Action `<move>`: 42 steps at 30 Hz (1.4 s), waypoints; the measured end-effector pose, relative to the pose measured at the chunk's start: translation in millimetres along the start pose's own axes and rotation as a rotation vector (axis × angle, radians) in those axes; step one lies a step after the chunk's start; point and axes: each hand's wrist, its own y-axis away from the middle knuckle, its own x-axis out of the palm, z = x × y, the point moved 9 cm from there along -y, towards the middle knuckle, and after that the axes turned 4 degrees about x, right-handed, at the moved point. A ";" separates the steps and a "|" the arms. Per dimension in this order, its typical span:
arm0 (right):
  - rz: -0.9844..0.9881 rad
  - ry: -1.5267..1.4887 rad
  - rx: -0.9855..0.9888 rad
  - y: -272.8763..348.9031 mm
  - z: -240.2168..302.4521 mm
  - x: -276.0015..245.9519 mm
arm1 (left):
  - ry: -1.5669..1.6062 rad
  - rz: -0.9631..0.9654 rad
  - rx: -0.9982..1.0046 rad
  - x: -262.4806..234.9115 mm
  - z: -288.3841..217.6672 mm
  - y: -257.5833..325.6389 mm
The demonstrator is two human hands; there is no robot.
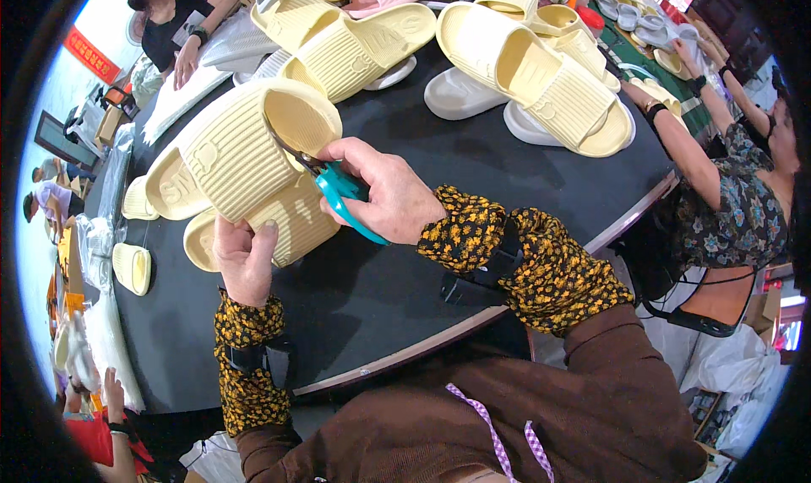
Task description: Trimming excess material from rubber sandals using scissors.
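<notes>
In my left hand [245, 259] is a pale yellow slide sandal [241, 158] with a ribbed strap, its edge pinched between curled fingers and thumb. A second yellow slide [308, 217] lies under and beside it, partly covered. My right hand [384, 187] is closed round the teal handles of a pair of scissors [342, 200]. The dark blades reach into the foot opening of the held slide, next to the strap's edge; their tips are hard to make out.
A dark table [389, 289] carries yellow slides [541, 82] at the right, grey ones [460, 93] under them, and a heap of slides [355, 48] ahead. Small yellow pieces [132, 268] lie left, near clear plastic bags [101, 238]. Co-workers sit around, one at the right [735, 187].
</notes>
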 end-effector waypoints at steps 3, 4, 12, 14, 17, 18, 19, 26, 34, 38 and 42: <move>0.006 -0.008 -0.008 -0.2 0.0 0.1 | 0.023 0.007 0.031 1.5 -2.3 -0.8; 0.012 -0.021 -0.005 -0.3 -0.3 0.6 | 0.023 0.006 0.025 1.2 -2.0 -0.7; -0.019 -0.051 0.010 -0.1 -0.7 -0.9 | -0.006 0.018 0.009 1.8 -2.2 -1.0; -0.017 -0.048 0.025 -0.2 -2.0 -1.0 | 0.001 0.023 0.004 1.7 -1.6 -0.6; -0.026 0.011 -0.014 -0.1 1.6 -1.4 | -0.025 0.031 0.022 1.3 -2.9 0.8; -0.034 0.017 -0.023 0.1 2.2 -2.2 | -0.024 0.031 0.022 1.8 -2.7 1.1; -0.042 0.023 -0.032 0.3 2.7 -3.0 | -0.023 0.027 0.012 1.9 -1.7 1.4; 0.015 -0.132 0.064 -1.3 0.1 -0.4 | 0.019 0.017 0.016 1.0 -0.9 -0.8; -0.013 -0.101 0.017 -1.8 -4.1 -1.4 | 0.022 0.011 -0.009 0.5 3.9 -0.6; -0.019 -0.116 -0.016 -1.2 1.5 0.6 | -0.007 0.012 0.006 -2.4 1.9 0.9; 0.026 -0.118 0.026 0.3 0.9 2.6 | 0.000 0.013 0.012 -0.2 2.8 0.2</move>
